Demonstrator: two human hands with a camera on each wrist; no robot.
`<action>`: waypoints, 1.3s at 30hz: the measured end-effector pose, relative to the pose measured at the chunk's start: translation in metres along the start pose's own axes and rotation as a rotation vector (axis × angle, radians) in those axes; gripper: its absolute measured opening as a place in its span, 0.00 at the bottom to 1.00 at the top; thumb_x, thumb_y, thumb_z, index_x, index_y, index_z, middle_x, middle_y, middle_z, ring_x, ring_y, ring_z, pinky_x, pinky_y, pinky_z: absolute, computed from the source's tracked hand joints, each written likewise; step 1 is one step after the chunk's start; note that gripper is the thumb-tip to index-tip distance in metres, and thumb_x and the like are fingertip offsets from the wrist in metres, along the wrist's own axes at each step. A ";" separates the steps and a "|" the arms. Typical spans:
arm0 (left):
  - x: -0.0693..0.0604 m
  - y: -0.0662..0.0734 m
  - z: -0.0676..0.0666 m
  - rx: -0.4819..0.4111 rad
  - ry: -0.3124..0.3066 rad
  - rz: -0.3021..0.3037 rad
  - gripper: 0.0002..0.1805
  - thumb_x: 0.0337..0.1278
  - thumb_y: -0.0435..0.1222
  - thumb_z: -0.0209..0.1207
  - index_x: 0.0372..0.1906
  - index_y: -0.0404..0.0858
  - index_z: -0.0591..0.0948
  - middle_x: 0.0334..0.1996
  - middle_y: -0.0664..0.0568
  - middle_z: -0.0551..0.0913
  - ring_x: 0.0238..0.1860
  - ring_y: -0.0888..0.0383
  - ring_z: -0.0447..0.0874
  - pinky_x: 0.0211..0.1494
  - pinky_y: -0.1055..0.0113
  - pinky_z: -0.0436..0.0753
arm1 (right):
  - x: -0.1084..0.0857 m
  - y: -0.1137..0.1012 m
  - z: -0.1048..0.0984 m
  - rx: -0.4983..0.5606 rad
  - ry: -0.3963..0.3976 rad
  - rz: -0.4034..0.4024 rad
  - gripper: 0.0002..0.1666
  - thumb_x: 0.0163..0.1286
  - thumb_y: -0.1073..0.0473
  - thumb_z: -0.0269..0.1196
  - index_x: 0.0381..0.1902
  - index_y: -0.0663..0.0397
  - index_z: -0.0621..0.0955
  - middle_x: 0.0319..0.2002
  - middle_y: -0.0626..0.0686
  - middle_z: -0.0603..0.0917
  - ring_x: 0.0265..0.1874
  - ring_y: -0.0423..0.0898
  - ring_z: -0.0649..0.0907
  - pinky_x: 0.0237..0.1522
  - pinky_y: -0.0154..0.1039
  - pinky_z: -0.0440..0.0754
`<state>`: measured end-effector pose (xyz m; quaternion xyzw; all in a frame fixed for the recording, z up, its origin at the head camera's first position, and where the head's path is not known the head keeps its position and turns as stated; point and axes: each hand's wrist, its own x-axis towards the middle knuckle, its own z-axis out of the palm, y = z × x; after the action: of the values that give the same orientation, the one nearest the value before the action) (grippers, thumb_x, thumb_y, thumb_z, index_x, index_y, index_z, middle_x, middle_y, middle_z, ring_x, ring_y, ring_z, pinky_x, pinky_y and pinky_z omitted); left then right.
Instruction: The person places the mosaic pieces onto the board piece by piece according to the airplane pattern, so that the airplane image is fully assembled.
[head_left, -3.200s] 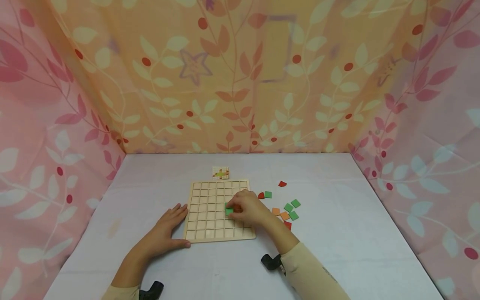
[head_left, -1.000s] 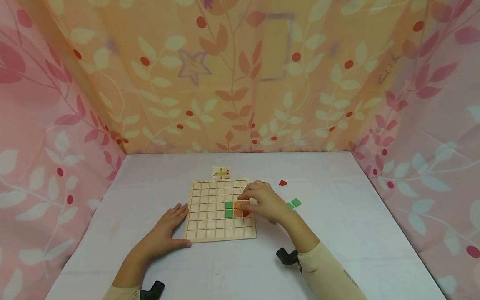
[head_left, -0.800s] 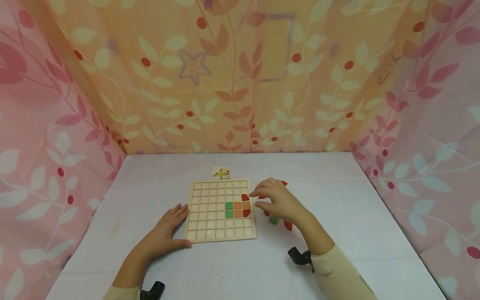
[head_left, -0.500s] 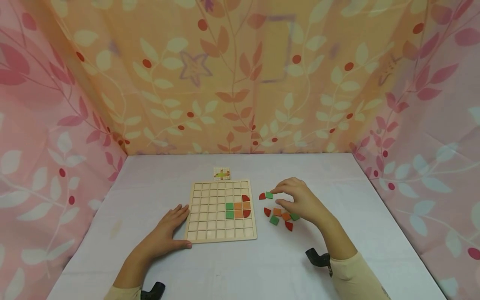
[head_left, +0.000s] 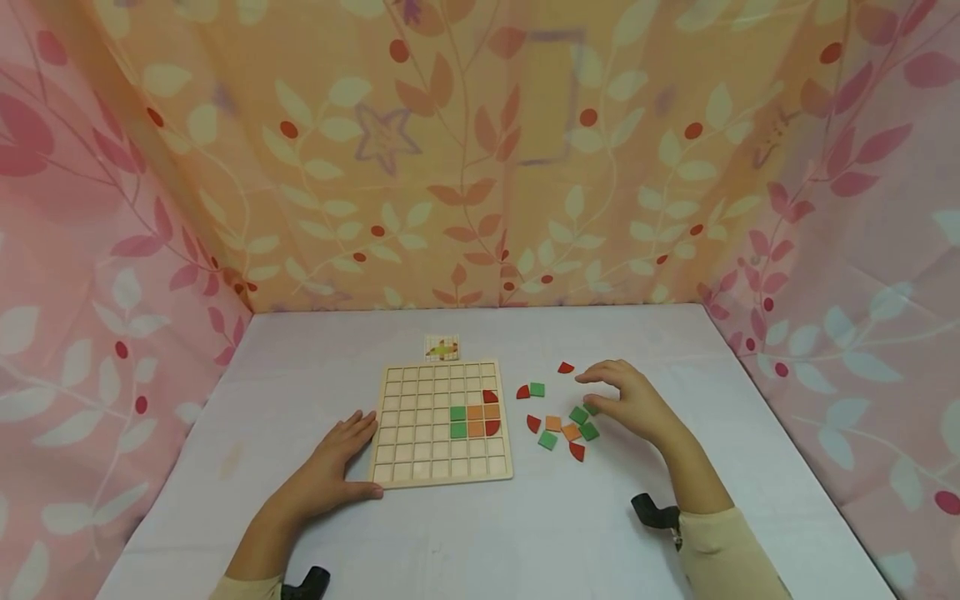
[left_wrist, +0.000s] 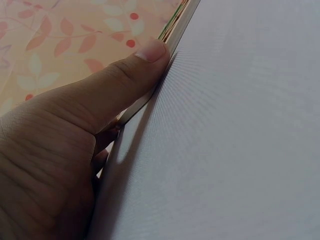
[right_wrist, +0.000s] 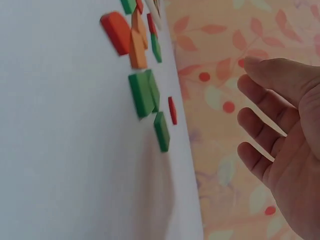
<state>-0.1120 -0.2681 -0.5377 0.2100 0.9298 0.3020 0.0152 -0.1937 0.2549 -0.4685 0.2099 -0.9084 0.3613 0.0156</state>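
While green tiles (head_left: 578,415) lie just beside it, the right hand (head_left: 632,403) hovers, fingers (head_left: 600,372) parted.

Red, orange and green pieces (head_left: 552,423)

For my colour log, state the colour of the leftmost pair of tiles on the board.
Both tiles are green, clearest in the head view.

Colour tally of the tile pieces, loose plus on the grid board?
Green pieces: 7 (5 loose, 2 on the board)
Red pieces: 6 (4 loose, 2 on the board)
Orange pieces: 5 (2 loose, 3 on the board)
Total: 18 (11 loose, 7 on the board)
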 end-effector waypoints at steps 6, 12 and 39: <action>-0.001 -0.003 0.000 0.009 -0.006 -0.012 0.65 0.36 0.64 0.76 0.79 0.36 0.63 0.81 0.47 0.59 0.82 0.41 0.49 0.82 0.72 0.33 | -0.004 0.021 0.002 0.043 -0.012 0.065 0.21 0.67 0.58 0.71 0.58 0.49 0.85 0.57 0.48 0.83 0.58 0.53 0.78 0.65 0.63 0.75; -0.001 -0.005 0.001 0.009 -0.014 -0.019 0.65 0.36 0.65 0.75 0.79 0.36 0.63 0.81 0.48 0.58 0.82 0.41 0.48 0.84 0.65 0.36 | -0.004 0.035 0.006 0.067 -0.035 0.070 0.21 0.66 0.62 0.71 0.57 0.53 0.85 0.57 0.51 0.84 0.55 0.54 0.79 0.62 0.61 0.75; 0.000 -0.003 0.001 0.007 -0.016 -0.014 0.65 0.37 0.64 0.75 0.79 0.35 0.63 0.81 0.47 0.57 0.82 0.40 0.47 0.85 0.61 0.37 | -0.008 0.055 0.022 -0.037 -0.102 0.093 0.17 0.66 0.62 0.71 0.52 0.43 0.88 0.50 0.46 0.82 0.59 0.52 0.74 0.66 0.59 0.72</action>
<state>-0.1131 -0.2700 -0.5400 0.2061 0.9321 0.2968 0.0237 -0.2053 0.2790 -0.5218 0.1851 -0.9233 0.3336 -0.0436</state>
